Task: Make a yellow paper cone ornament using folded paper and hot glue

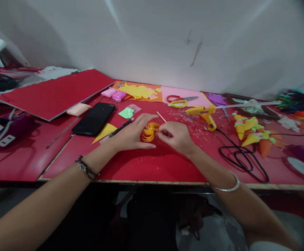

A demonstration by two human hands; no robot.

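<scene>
A loosely curled bundle of yellow paper strips lies on the red tabletop between my hands. My left hand curves around its left side, thumb and fingers spread apart. From the right, my right hand closes in a pinch where one end of the yellow paper runs into the fingertips. A thin pale stick juts up and left out of that same hand; its lower part is hidden by the fingers. Just left of my left hand are a pen and a yellow paper triangle.
A black phone lies to the left. Scissors rest on pink paper at the back. A yellow glue gun trails a looped black cord. Small yellow and orange paper cones sit right. A red board leans back left.
</scene>
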